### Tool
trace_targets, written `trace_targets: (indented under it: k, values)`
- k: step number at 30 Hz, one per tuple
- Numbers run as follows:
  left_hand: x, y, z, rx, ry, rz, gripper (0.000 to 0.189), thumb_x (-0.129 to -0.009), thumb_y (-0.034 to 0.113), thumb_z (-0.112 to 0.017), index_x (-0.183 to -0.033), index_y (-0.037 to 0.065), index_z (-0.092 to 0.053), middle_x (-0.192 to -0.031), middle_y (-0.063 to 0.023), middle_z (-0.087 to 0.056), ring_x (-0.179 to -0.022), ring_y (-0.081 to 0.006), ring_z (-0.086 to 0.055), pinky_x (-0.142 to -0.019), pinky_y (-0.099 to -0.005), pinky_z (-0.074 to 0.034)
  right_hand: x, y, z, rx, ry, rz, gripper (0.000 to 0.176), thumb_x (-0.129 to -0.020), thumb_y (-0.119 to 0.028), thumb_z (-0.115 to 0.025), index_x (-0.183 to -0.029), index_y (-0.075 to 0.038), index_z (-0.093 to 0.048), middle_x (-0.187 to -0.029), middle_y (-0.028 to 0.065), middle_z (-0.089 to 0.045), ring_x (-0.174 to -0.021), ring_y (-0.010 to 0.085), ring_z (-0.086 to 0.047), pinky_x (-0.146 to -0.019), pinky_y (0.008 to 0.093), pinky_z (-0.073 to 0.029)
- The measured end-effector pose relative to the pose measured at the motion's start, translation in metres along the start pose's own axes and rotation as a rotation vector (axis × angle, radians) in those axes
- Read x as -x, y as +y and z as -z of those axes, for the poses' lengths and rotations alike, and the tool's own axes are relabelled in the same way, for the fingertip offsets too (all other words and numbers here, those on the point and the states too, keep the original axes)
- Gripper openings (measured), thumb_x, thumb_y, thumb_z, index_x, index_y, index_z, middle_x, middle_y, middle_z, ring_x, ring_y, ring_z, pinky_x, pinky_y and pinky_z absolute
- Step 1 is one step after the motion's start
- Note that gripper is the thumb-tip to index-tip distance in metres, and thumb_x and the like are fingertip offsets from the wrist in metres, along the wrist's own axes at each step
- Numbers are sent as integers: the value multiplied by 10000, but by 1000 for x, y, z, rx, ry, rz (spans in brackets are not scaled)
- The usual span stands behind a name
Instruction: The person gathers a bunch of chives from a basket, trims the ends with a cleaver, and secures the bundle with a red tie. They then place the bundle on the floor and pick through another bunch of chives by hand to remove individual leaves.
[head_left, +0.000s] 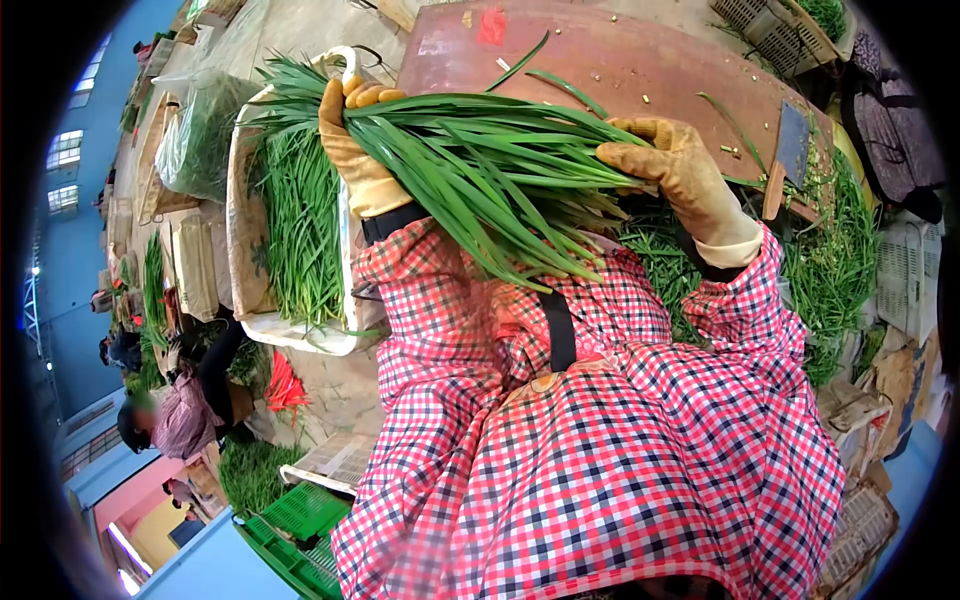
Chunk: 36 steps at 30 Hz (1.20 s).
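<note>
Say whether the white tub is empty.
Not empty: long green leaves lie inside the white tub; how deep they fill it, I cannot tell.

- Left glove's (352, 165) palm: hidden by the garlic chives (490, 155) it grasps.
- Right glove (672, 170): whether it grips stalks or just touches them is unclear.
- White tub (258, 328): far end partly covered by chives.
- Checked smock (610, 450): cut off below.
- Distant person (187, 415): head blurred.
- Tabletop scraps: too small to identify.
</note>
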<state>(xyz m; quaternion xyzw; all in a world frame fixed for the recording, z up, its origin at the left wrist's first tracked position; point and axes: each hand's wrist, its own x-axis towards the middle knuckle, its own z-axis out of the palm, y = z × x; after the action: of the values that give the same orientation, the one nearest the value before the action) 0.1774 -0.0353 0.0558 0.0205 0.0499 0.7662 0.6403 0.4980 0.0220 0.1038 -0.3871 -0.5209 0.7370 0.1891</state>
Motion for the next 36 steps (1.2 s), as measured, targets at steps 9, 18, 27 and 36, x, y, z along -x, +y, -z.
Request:
trace_targets:
  k: [9,18,27,36]
  values:
    - [0,-5,24,-275,373,-200,156,-890,189,-617,-772,96,-576,-653,-7,-569,-582,-134,-559,-580,-284,-499,0,29,17,60,146,-24,430,-876,-248,-691,-1163,59,-604,-726,15,-631,-520,38,-483,-470,182,-361]
    - [2,-3,33,-278,411,-350,171,-893,236,-604,-792,98,-593,-667,-4,-591,-592,-146,-573,-588,-298,-506,24,14,-16,367,194,546,270,-895,-216,-664,-1088,-27,-677,-886,89,-713,-716,151,-666,-646,260,-526]
    - [2,18,71,-373,332,-342,229,-909,312,-571,-839,94,-590,-761,-52,-632,-692,-205,-613,-696,-361,-537,-7,34,-54,-198,178,314,250,-902,-98,-643,-1128,7,-624,-845,60,-661,-768,109,-648,-680,235,-529]
    - [13,9,73,-577,535,-289,383,-953,375,-424,-979,47,-621,-962,-126,-670,-876,-267,-634,-839,-418,-528,25,35,34,-562,34,435,401,-884,-209,-673,-1189,35,-580,-775,-32,-549,-698,66,-540,-664,218,-438]
